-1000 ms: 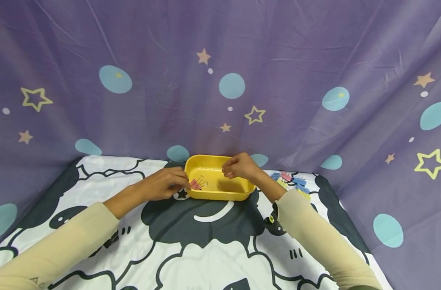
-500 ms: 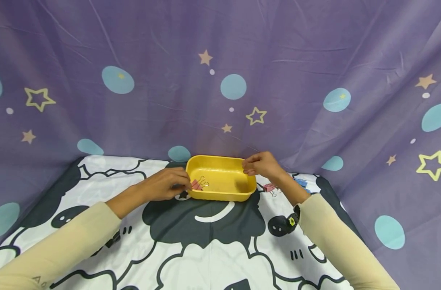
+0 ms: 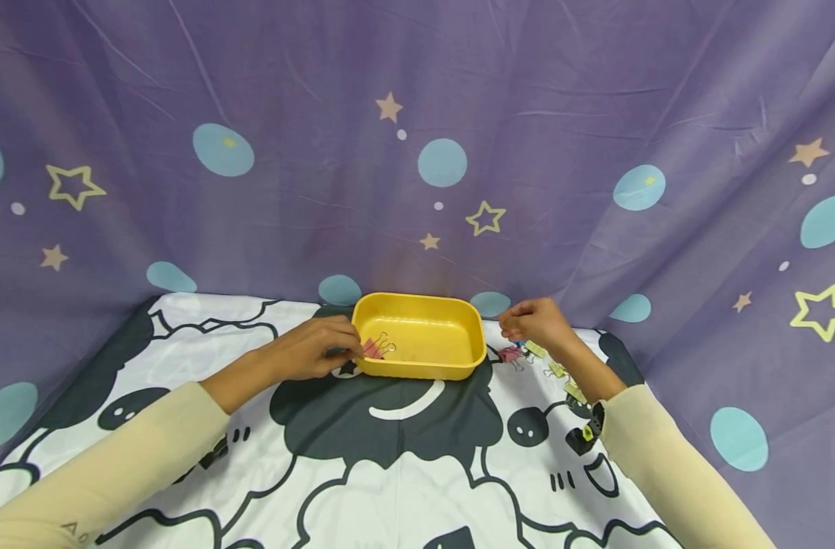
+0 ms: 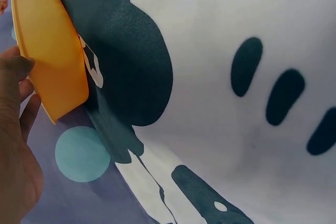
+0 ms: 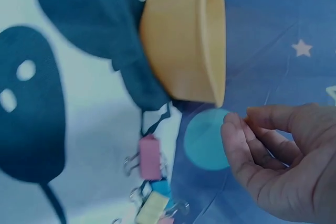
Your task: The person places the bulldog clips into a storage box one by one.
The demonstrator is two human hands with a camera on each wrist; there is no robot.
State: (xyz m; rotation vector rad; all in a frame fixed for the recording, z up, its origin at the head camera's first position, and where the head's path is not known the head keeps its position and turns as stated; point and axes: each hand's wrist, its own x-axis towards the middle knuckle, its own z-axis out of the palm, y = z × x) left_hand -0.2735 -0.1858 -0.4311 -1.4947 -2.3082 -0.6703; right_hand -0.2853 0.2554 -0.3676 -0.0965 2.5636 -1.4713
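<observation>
Yellow plastic tray [image 3: 451, 371] sits at the far middle of my counter, on a cloth printed with black-and-white cartoon sheep [image 3: 390, 457]. My left hand [image 3: 316, 349] grips the tray's left rim, fingers curled at the edge; the left wrist view shows the thumb against the tray's outer wall. A pink binder clip [image 3: 373, 349] lies inside the tray at that left end, just beside my fingertips. My right hand [image 3: 535, 322] hovers to the right of the tray, apart from it, fingers loosely curled and holding nothing I can see. Under it a scatter of binder clips [image 3: 547, 362], pink, yellow and blue, lies on the cloth. I can read no labels; a purple backdrop carries stars and dots.
</observation>
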